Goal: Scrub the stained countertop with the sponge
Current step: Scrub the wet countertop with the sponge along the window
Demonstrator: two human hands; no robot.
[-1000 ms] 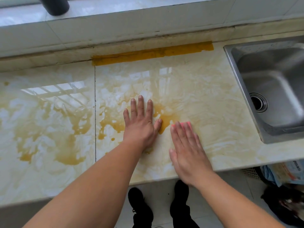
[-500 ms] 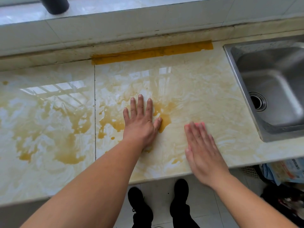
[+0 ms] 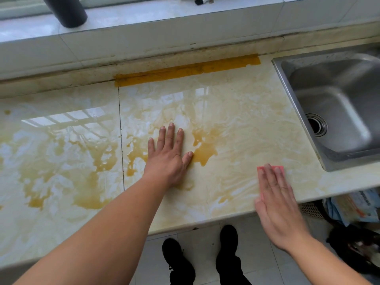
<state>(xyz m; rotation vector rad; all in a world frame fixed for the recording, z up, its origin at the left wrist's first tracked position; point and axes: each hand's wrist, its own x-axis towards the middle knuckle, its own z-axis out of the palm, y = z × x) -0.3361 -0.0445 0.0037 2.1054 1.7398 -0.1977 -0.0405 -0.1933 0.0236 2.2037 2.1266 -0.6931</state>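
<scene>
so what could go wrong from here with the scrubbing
1. The right hand presses the pink sponge flat near the countertop's front edge; a stroke toward the body could push yellow liquid onto the floor and the black shoes.
2. The left hand rests flat in the wet stain and may slip or spread it.
3. The thick yellow strip along the back wall lies far from the sponge and could be missed.
</scene>
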